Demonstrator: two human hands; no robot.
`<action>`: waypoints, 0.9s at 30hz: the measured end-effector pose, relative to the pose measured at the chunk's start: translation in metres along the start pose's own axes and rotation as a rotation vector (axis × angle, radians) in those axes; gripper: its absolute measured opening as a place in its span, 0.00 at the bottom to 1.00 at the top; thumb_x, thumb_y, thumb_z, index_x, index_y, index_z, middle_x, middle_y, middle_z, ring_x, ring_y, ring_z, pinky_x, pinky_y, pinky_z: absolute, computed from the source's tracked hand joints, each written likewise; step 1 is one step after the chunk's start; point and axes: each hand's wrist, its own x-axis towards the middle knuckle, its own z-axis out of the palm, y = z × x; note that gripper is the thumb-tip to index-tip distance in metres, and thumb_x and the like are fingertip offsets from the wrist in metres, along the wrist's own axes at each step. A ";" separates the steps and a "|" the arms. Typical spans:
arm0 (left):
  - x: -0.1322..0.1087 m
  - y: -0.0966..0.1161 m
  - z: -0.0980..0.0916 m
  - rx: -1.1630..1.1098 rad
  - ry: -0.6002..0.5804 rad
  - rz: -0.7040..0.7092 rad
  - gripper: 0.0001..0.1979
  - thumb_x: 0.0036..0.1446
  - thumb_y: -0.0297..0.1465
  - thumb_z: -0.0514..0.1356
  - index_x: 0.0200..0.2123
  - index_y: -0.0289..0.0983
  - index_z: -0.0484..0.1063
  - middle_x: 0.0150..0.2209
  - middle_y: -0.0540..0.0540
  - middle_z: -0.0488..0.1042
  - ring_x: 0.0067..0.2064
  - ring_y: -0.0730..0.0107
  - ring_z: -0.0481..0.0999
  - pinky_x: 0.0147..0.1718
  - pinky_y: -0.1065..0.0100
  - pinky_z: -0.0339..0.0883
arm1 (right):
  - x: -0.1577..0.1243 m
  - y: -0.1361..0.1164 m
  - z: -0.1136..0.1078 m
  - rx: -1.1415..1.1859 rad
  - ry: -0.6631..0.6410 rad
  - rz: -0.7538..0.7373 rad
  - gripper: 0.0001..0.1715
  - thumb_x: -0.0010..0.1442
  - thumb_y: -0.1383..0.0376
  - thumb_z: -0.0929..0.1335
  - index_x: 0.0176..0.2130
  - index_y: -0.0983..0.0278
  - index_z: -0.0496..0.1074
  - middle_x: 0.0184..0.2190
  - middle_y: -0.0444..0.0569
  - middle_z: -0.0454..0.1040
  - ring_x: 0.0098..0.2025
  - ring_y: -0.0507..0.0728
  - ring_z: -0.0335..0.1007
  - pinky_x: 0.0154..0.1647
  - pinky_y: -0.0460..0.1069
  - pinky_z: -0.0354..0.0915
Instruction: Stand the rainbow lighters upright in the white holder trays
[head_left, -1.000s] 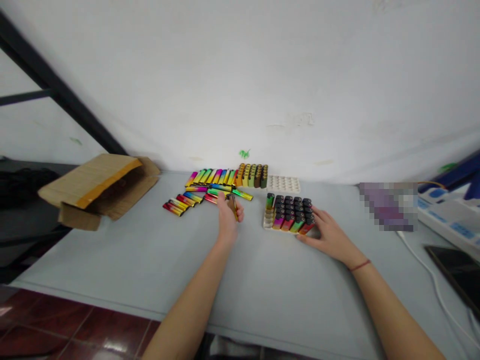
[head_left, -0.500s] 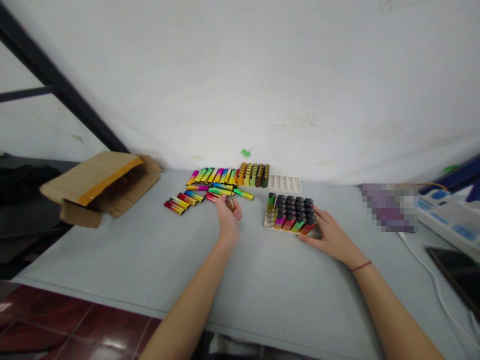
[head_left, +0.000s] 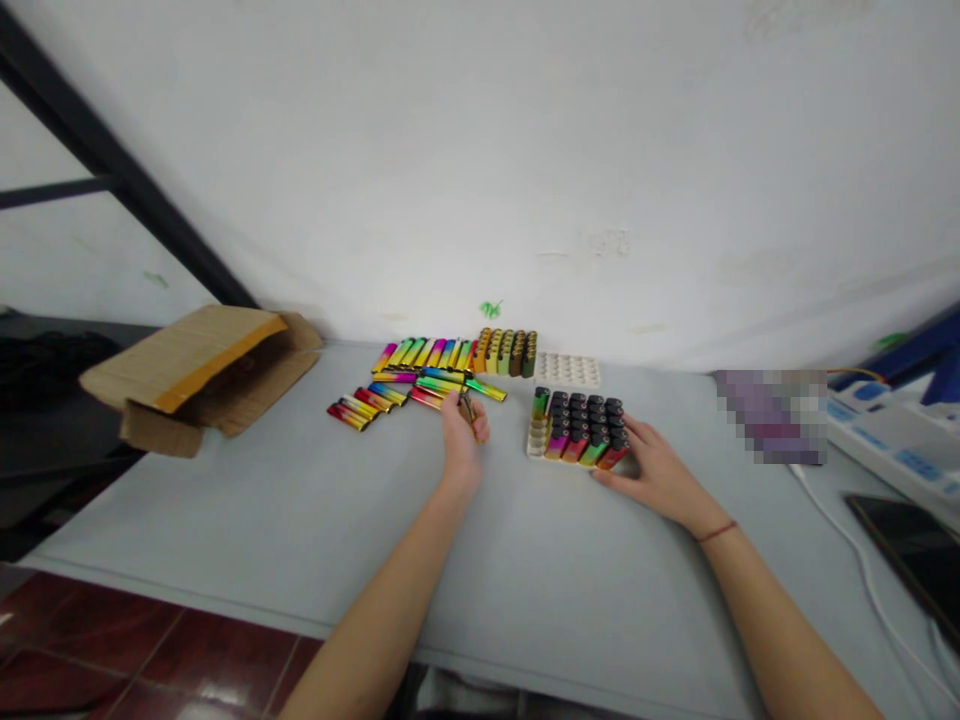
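My left hand (head_left: 463, 440) is closed around a slim dark and gold lighter (head_left: 466, 405), mostly covered by the fingers. It is just in front of the loose shiny lighter sleeves (head_left: 439, 385). My right hand (head_left: 660, 475) grips the near right corner of a white tray (head_left: 536, 450), thumb at the front and fingers along the side. Black-topped lighters (head_left: 589, 425) in bright colours stand upright in the tray. In its left column one green lighter (head_left: 541, 402) stands at the back, with bare sockets in front of it.
Gold-topped pieces (head_left: 506, 352) stand in a block by the wall, beside an unfilled white tray (head_left: 568, 368). An opened cardboard box (head_left: 202, 365) lies at left. At right are a power strip (head_left: 892, 440), a white cable (head_left: 840, 530) and a dark phone-like device (head_left: 907, 545).
My left hand has shifted slightly right and turned, so more of the lighter shows above the fingers. My right hand keeps its place at the tray.
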 end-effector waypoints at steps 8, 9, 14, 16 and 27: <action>-0.001 0.006 -0.002 0.013 -0.023 -0.015 0.24 0.61 0.46 0.47 0.17 0.39 0.53 0.13 0.58 0.46 0.13 0.81 0.43 0.13 0.76 0.41 | 0.000 0.000 -0.001 0.002 -0.012 -0.011 0.43 0.60 0.41 0.66 0.62 0.66 0.64 0.63 0.63 0.66 0.63 0.72 0.63 0.64 0.68 0.59; -0.001 0.005 -0.002 0.016 -0.023 -0.010 0.24 0.61 0.46 0.48 0.17 0.39 0.54 0.13 0.58 0.46 0.14 0.81 0.43 0.13 0.76 0.41 | 0.000 0.000 -0.001 0.003 -0.009 -0.011 0.43 0.60 0.41 0.66 0.63 0.65 0.64 0.63 0.63 0.66 0.63 0.72 0.63 0.64 0.68 0.60; 0.002 -0.004 -0.002 0.077 -0.051 0.075 0.27 0.61 0.55 0.49 0.23 0.38 0.61 0.16 0.57 0.53 0.16 0.80 0.51 0.16 0.76 0.47 | 0.000 -0.001 -0.001 0.003 0.002 -0.016 0.42 0.60 0.42 0.66 0.63 0.64 0.64 0.63 0.62 0.67 0.63 0.72 0.64 0.64 0.68 0.60; 0.003 -0.009 -0.002 0.166 -0.084 0.136 0.26 0.61 0.55 0.49 0.28 0.38 0.63 0.18 0.57 0.57 0.18 0.79 0.55 0.18 0.75 0.51 | 0.000 -0.001 -0.001 0.002 -0.003 -0.012 0.42 0.60 0.42 0.66 0.62 0.65 0.65 0.63 0.62 0.67 0.63 0.72 0.64 0.64 0.67 0.60; 0.002 -0.024 -0.005 0.581 -0.288 0.552 0.11 0.61 0.40 0.60 0.40 0.39 0.74 0.40 0.45 0.74 0.43 0.67 0.73 0.41 0.70 0.66 | -0.001 0.000 0.000 0.007 0.008 -0.012 0.42 0.59 0.42 0.67 0.63 0.64 0.64 0.62 0.62 0.67 0.63 0.72 0.64 0.64 0.68 0.60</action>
